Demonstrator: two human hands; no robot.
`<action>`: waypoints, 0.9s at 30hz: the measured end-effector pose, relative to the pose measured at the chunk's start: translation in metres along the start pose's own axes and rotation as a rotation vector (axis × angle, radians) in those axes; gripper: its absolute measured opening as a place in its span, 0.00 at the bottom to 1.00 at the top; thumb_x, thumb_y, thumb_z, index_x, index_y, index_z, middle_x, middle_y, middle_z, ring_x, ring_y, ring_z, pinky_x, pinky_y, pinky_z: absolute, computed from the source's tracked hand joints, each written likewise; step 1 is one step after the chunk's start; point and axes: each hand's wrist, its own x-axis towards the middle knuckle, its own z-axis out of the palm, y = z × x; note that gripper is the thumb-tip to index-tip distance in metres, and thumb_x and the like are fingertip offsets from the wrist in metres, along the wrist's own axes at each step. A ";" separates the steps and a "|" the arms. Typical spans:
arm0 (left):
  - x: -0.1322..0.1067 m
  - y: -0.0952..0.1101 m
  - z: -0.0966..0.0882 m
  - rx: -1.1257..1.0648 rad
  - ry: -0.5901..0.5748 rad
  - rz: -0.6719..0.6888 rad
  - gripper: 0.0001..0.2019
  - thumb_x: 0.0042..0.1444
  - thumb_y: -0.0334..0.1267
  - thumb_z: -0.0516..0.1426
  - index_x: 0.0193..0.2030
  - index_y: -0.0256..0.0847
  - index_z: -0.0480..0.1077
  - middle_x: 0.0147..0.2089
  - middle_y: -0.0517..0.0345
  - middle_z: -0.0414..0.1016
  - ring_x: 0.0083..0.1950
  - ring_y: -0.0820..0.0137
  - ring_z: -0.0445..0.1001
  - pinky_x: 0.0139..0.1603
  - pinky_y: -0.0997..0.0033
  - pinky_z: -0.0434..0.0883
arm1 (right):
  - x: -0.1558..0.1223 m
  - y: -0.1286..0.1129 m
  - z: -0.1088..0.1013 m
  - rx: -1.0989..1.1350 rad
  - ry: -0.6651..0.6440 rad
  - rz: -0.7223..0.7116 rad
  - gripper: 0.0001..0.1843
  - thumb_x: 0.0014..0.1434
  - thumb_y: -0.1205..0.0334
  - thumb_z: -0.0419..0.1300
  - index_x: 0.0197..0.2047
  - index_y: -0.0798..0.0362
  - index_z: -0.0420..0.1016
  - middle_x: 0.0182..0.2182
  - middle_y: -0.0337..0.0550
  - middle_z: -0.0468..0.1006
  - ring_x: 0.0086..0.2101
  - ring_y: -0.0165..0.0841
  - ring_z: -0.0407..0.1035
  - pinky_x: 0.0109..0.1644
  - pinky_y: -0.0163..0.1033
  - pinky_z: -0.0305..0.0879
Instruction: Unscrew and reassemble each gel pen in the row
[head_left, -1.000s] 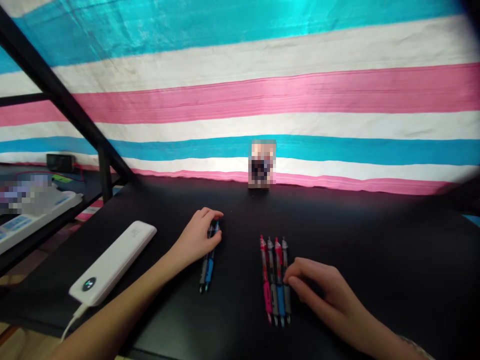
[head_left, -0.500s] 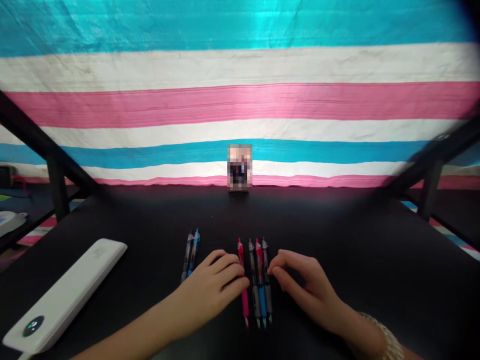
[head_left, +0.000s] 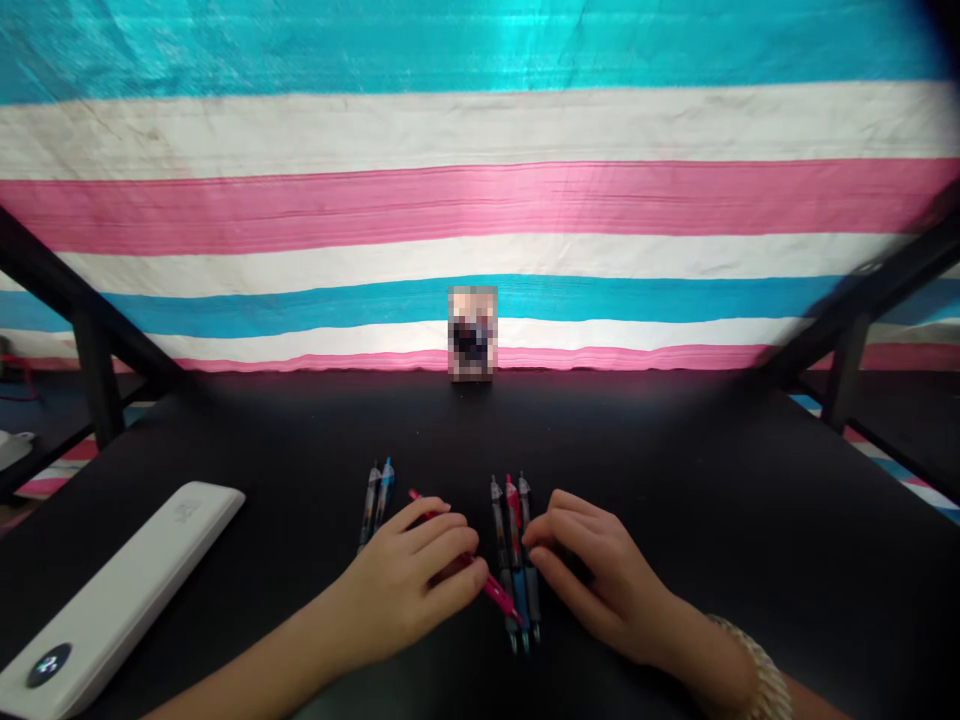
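A pink pen [head_left: 497, 594] lies aslant under the curled fingers of my left hand [head_left: 412, 570], which grips it; its lower end reaches over the pens beside it. Just right of that, three pens stand side by side: one with a grey grip [head_left: 498, 520], one with a red clip and blue grip [head_left: 514, 510], and another grey one [head_left: 533, 590]. My right hand [head_left: 600, 570] rests at their right edge, fingers bent together; whether anything is in them is hidden. Left of my left hand lie a black pen [head_left: 368, 505] and a blue pen [head_left: 385, 490], partly covered by it.
On the left of the black table [head_left: 637, 430] lies a white power bank [head_left: 127, 590] with a lit round display. A small blurred picture [head_left: 472, 335] stands at the back edge, before a striped sheet [head_left: 300, 205]. Dark metal bars [head_left: 97, 370] flank the table.
The pink pen, upright in line with the others before, is now tilted, its top swung left under my left hand. My right hand stays beside the three pens, shifted slightly.
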 end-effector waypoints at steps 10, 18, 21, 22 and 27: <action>-0.008 0.000 -0.005 0.106 0.031 -0.060 0.12 0.67 0.29 0.56 0.55 0.37 0.74 0.38 0.53 0.82 0.34 0.68 0.77 0.32 0.69 0.73 | -0.001 0.004 0.005 -0.241 -0.070 -0.149 0.11 0.71 0.66 0.51 0.37 0.54 0.71 0.28 0.45 0.74 0.31 0.38 0.61 0.33 0.42 0.57; -0.012 -0.005 -0.004 0.029 0.036 -0.175 0.11 0.68 0.30 0.55 0.54 0.34 0.71 0.35 0.53 0.80 0.32 0.66 0.76 0.33 0.68 0.73 | -0.001 0.004 0.003 -0.109 0.030 -0.014 0.18 0.74 0.61 0.49 0.31 0.53 0.69 0.25 0.42 0.69 0.29 0.35 0.62 0.30 0.39 0.56; -0.011 -0.003 -0.002 -0.056 0.008 -0.207 0.09 0.70 0.31 0.50 0.51 0.34 0.70 0.32 0.54 0.78 0.28 0.67 0.74 0.29 0.68 0.70 | -0.002 0.006 0.004 -0.098 0.056 -0.015 0.19 0.74 0.58 0.49 0.34 0.54 0.73 0.26 0.42 0.70 0.28 0.34 0.62 0.30 0.38 0.57; -0.011 -0.002 -0.002 -0.074 0.003 -0.213 0.10 0.70 0.31 0.49 0.51 0.34 0.70 0.32 0.54 0.78 0.28 0.67 0.74 0.28 0.68 0.69 | -0.002 0.006 0.005 -0.096 0.062 -0.015 0.19 0.75 0.58 0.49 0.35 0.55 0.73 0.26 0.42 0.70 0.28 0.34 0.63 0.29 0.38 0.57; -0.011 0.001 -0.004 -0.113 -0.001 -0.230 0.10 0.70 0.31 0.47 0.49 0.36 0.68 0.32 0.54 0.79 0.25 0.67 0.74 0.25 0.68 0.66 | -0.001 0.005 0.006 -0.072 0.103 -0.025 0.19 0.75 0.57 0.50 0.36 0.54 0.75 0.24 0.40 0.69 0.25 0.32 0.62 0.27 0.37 0.58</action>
